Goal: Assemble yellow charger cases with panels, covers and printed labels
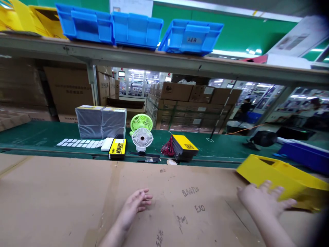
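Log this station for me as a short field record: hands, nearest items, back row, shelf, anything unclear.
left hand: empty, fingers loosely curled, above the cardboard sheet
right hand: fingers spread, in front of the yellow bin
contact with bin: cannot tell, hand blurred
sheet markings: handwriting, including "EXO"
fans: white fan in front of green fan
right of fans: red cords beside a yellow-topped stack
left of fans: yellow-and-black box
shelf above: three blue bins, yellow bins at left

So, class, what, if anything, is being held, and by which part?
Nothing looks held: the left hand is empty; the right hand, fingers spread, is at the yellow bin, contact unclear.
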Action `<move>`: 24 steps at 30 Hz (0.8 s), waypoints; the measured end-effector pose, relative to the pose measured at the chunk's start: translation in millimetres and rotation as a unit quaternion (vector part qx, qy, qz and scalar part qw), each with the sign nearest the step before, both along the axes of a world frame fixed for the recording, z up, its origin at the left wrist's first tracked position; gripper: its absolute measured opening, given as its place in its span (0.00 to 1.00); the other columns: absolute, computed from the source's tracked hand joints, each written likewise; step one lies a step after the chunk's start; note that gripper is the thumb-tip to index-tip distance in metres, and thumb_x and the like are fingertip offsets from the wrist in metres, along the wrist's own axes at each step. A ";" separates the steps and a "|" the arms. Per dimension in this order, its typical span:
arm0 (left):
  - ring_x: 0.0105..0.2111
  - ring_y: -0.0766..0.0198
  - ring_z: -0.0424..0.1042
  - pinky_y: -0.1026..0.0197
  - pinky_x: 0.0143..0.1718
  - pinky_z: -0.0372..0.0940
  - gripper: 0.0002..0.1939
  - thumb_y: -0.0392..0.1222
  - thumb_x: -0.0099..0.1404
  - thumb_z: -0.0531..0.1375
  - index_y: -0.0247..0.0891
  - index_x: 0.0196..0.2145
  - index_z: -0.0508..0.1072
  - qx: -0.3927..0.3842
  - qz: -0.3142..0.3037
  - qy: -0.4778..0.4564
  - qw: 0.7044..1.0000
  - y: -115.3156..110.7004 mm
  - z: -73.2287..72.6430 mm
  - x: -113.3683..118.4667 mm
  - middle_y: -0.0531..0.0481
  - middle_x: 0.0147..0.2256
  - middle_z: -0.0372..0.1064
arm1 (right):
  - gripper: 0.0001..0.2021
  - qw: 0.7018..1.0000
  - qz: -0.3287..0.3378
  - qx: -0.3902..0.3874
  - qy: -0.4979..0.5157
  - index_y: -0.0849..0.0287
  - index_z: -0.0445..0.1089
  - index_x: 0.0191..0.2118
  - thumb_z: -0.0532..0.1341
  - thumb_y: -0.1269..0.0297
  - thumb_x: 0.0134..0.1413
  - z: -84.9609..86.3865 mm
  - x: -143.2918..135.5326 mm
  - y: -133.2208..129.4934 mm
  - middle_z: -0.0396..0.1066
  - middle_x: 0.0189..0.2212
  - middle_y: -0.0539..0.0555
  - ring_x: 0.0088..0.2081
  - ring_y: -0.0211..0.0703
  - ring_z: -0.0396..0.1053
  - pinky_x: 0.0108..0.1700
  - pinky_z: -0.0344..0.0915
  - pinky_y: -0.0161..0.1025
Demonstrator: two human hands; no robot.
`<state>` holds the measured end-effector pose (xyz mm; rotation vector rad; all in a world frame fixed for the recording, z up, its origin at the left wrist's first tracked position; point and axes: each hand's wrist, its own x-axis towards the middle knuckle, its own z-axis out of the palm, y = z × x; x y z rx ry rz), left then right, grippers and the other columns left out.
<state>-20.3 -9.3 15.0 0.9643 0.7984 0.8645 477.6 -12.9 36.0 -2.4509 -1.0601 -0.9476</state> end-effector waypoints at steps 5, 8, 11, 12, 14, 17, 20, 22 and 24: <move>0.43 0.54 0.69 0.55 0.44 0.59 0.26 0.57 0.61 0.54 0.34 0.49 0.67 0.005 -0.003 -0.005 1.000 2.4 -6.9 0.0 0.38 0.46 0.70 | 0.21 0.984 0.090 -0.151 0.002 0.64 0.72 0.47 0.54 0.55 0.55 1.6 -76.8 48.7 0.58 0.55 0.69 0.57 0.67 0.52 0.53 0.46 0.62; 0.42 0.56 0.70 0.57 0.43 0.59 0.26 0.57 0.60 0.56 0.34 0.48 0.67 0.003 0.003 -0.012 1.000 4.0 -8.8 -0.2 0.39 0.45 0.71 | 0.23 0.975 0.150 -0.159 -0.029 0.65 0.62 0.55 0.50 0.56 0.60 9.5 -112.9 87.6 0.58 0.56 0.65 0.57 0.57 0.54 0.55 0.50 0.50; 0.41 0.56 0.70 0.58 0.41 0.59 0.26 0.57 0.59 0.57 0.34 0.47 0.68 0.000 0.008 -0.017 1.000 5.7 -9.3 -0.2 0.39 0.44 0.71 | 0.23 0.968 0.190 -0.157 -0.053 0.72 0.56 0.58 0.47 0.60 0.64 24.8 -133.1 128.1 0.58 0.55 0.67 0.57 0.51 0.54 0.57 0.50 0.44; 0.40 0.57 0.70 0.58 0.40 0.59 0.26 0.57 0.59 0.57 0.34 0.47 0.68 0.000 0.009 -0.018 1.000 6.4 -9.2 -0.3 0.39 0.43 0.71 | 0.23 0.966 0.197 -0.158 -0.058 0.73 0.56 0.57 0.47 0.61 0.64 29.9 -137.7 140.2 0.59 0.55 0.67 0.57 0.50 0.55 0.57 0.50 0.43; 0.40 0.57 0.70 0.59 0.40 0.59 0.26 0.57 0.59 0.57 0.34 0.47 0.68 0.001 0.014 -0.019 1.000 7.6 -8.9 -0.9 0.39 0.43 0.71 | 0.20 0.963 0.206 -0.165 -0.060 0.71 0.60 0.54 0.49 0.61 0.64 37.4 -144.9 160.1 0.62 0.52 0.65 0.54 0.48 0.59 0.55 0.54 0.45; 0.39 0.58 0.69 0.59 0.39 0.59 0.27 0.58 0.58 0.57 0.34 0.46 0.68 -0.001 0.021 -0.024 0.999 9.5 -9.1 -2.1 0.39 0.43 0.71 | 0.15 0.960 0.202 -0.187 -0.050 0.66 0.66 0.45 0.55 0.59 0.61 40.1 -152.2 177.7 0.67 0.44 0.58 0.45 0.45 0.66 0.48 0.62 0.47; 0.39 0.58 0.69 0.60 0.38 0.59 0.28 0.59 0.57 0.58 0.34 0.46 0.68 -0.008 0.020 -0.035 0.999 10.6 -9.8 -2.5 0.39 0.42 0.71 | 0.12 0.961 0.186 -0.202 -0.037 0.67 0.67 0.40 0.58 0.60 0.59 36.9 -155.7 183.9 0.68 0.39 0.57 0.40 0.43 0.68 0.44 0.65 0.44; 0.39 0.58 0.69 0.60 0.38 0.59 0.28 0.59 0.56 0.59 0.34 0.46 0.69 -0.012 0.018 -0.039 0.999 10.2 -9.5 -2.2 0.39 0.42 0.71 | 0.12 0.962 0.174 -0.207 -0.030 0.67 0.68 0.39 0.58 0.61 0.59 35.4 -157.0 185.2 0.68 0.38 0.56 0.40 0.42 0.68 0.43 0.66 0.43; 0.39 0.58 0.69 0.60 0.38 0.59 0.28 0.59 0.56 0.59 0.34 0.46 0.69 -0.013 0.015 -0.038 0.999 9.1 -8.3 -1.4 0.39 0.42 0.71 | 0.11 0.964 0.161 -0.209 -0.023 0.67 0.68 0.39 0.58 0.61 0.59 35.1 -158.6 186.0 0.68 0.37 0.56 0.39 0.42 0.68 0.42 0.66 0.43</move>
